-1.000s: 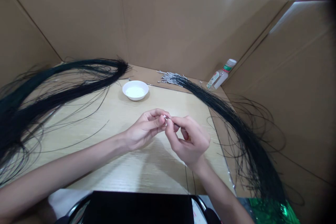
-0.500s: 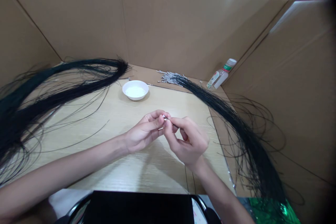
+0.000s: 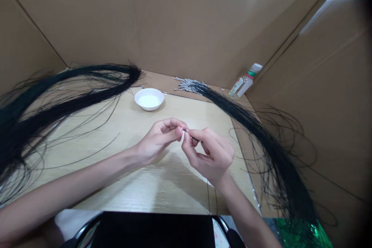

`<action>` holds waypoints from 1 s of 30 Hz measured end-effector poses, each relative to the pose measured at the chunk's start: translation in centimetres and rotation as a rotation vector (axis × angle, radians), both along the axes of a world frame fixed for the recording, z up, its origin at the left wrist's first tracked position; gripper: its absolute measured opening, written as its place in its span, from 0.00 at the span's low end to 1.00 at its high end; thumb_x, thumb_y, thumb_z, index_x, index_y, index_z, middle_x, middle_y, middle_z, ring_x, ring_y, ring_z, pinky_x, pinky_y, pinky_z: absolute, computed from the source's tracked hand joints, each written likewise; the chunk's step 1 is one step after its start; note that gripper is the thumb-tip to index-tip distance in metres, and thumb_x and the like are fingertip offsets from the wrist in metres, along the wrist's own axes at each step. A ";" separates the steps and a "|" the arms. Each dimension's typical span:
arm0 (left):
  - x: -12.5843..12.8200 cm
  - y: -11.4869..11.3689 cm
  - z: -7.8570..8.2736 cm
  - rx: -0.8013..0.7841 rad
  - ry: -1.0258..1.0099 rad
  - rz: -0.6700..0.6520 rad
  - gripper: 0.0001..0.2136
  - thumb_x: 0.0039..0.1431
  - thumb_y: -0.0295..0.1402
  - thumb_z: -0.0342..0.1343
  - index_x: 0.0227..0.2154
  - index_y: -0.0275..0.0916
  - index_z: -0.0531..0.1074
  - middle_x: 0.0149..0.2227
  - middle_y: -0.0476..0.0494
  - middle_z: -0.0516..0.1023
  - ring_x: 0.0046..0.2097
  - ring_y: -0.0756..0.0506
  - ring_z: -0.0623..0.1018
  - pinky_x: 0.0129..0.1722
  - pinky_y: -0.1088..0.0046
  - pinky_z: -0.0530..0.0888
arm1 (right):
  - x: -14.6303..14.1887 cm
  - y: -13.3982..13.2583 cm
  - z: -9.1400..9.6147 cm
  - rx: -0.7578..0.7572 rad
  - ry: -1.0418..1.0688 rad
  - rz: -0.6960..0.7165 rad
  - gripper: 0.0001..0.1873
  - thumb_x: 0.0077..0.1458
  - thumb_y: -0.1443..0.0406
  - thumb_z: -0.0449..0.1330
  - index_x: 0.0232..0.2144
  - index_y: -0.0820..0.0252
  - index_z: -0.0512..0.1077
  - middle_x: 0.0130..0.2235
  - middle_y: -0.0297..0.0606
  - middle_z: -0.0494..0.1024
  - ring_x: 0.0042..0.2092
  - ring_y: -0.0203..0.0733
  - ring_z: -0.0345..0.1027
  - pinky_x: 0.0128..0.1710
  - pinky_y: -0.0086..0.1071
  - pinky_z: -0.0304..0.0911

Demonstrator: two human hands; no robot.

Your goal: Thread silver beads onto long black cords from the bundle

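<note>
Black thread (image 3: 194, 138) pinched in right hand (image 3: 210, 155), tiny bead (image 3: 183, 135) nipped by left hand (image 3: 158, 141) above wooden table (image 3: 130, 131); likely dropped, rolling away, should either pinch slacken.

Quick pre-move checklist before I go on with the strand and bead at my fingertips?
1. Left hand pinched at the tiny bead: ok.
2. Right hand pinched on a thin black strand, fingertips meeting the left: ok.
3. Strand actually through the bead: cannot tell, too small.
4. White bowl upright on the table, apart from both hands: ok.
5. Beaded bundle lying to the right, loose bundle to the left, neither under the hands: ok.
6. Bottle leaning at the cardboard wall, clear of the hands: ok.
</note>
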State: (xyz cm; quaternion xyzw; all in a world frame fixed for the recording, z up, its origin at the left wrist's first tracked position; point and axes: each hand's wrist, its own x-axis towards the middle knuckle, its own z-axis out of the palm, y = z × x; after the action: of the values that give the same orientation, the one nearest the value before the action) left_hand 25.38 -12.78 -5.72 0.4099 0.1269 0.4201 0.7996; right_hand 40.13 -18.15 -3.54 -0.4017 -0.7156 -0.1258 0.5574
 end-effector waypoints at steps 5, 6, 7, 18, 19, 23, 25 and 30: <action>-0.2 0.1 -0.1 0.060 0.033 0.019 0.03 0.58 0.33 0.69 0.34 0.41 0.83 0.35 0.49 0.83 0.35 0.48 0.84 0.40 0.73 0.79 | 0.0 0.0 0.1 -0.002 0.011 0.006 0.09 0.56 0.76 0.64 0.31 0.58 0.74 0.21 0.24 0.70 0.20 0.27 0.57 0.22 0.25 0.58; -0.2 0.1 -0.1 0.068 0.040 0.028 0.03 0.58 0.33 0.70 0.34 0.41 0.83 0.35 0.49 0.83 0.35 0.49 0.83 0.40 0.74 0.79 | 0.0 0.0 0.0 0.001 0.012 0.008 0.09 0.55 0.76 0.64 0.31 0.58 0.74 0.21 0.24 0.70 0.20 0.27 0.57 0.22 0.25 0.58; -0.2 0.2 -0.2 0.071 0.044 0.038 0.03 0.58 0.33 0.70 0.34 0.41 0.83 0.35 0.49 0.83 0.35 0.49 0.83 0.39 0.75 0.78 | 0.0 -0.1 0.0 0.004 0.011 0.008 0.09 0.55 0.76 0.65 0.32 0.58 0.74 0.21 0.24 0.70 0.20 0.27 0.57 0.22 0.25 0.59; -0.1 -0.1 0.0 -0.023 -0.012 0.011 0.03 0.57 0.31 0.71 0.33 0.40 0.83 0.34 0.49 0.84 0.34 0.51 0.83 0.38 0.78 0.80 | 0.1 0.0 -0.4 0.041 -0.050 -0.061 0.09 0.55 0.75 0.67 0.31 0.57 0.73 0.21 0.24 0.70 0.20 0.28 0.59 0.22 0.26 0.59; -0.1 -0.1 0.0 -0.032 -0.013 0.009 0.03 0.56 0.31 0.71 0.33 0.40 0.84 0.34 0.49 0.84 0.33 0.52 0.83 0.37 0.80 0.80 | 0.1 -0.1 -0.4 0.049 -0.060 -0.073 0.09 0.56 0.74 0.66 0.31 0.57 0.73 0.21 0.24 0.70 0.20 0.29 0.59 0.22 0.27 0.59; 0.0 0.0 0.0 -0.071 -0.017 -0.003 0.04 0.55 0.30 0.72 0.32 0.40 0.84 0.34 0.49 0.85 0.33 0.53 0.83 0.36 0.84 0.79 | 0.2 -0.1 -0.6 0.064 -0.083 -0.090 0.09 0.56 0.74 0.66 0.32 0.57 0.72 0.21 0.25 0.70 0.21 0.29 0.60 0.22 0.27 0.59; 0.1 0.0 0.0 -0.081 -0.017 -0.003 0.04 0.54 0.31 0.72 0.32 0.40 0.84 0.34 0.50 0.85 0.33 0.53 0.83 0.36 0.84 0.79 | 0.2 0.0 -0.6 0.064 -0.094 -0.089 0.08 0.56 0.74 0.66 0.31 0.58 0.72 0.20 0.25 0.70 0.21 0.29 0.61 0.23 0.27 0.59; 0.1 -0.2 0.0 -0.085 -0.007 0.013 0.04 0.53 0.31 0.73 0.31 0.40 0.84 0.33 0.50 0.85 0.32 0.53 0.83 0.35 0.83 0.80 | 0.2 0.0 -0.5 0.069 -0.104 -0.082 0.07 0.57 0.73 0.65 0.32 0.58 0.73 0.21 0.25 0.70 0.21 0.29 0.62 0.23 0.27 0.60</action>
State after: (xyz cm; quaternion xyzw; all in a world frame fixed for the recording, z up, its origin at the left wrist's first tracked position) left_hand 25.48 -12.94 -5.69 0.3732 0.1444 0.4213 0.8139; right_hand 40.32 -18.14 -4.06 -0.4042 -0.7217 -0.1939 0.5274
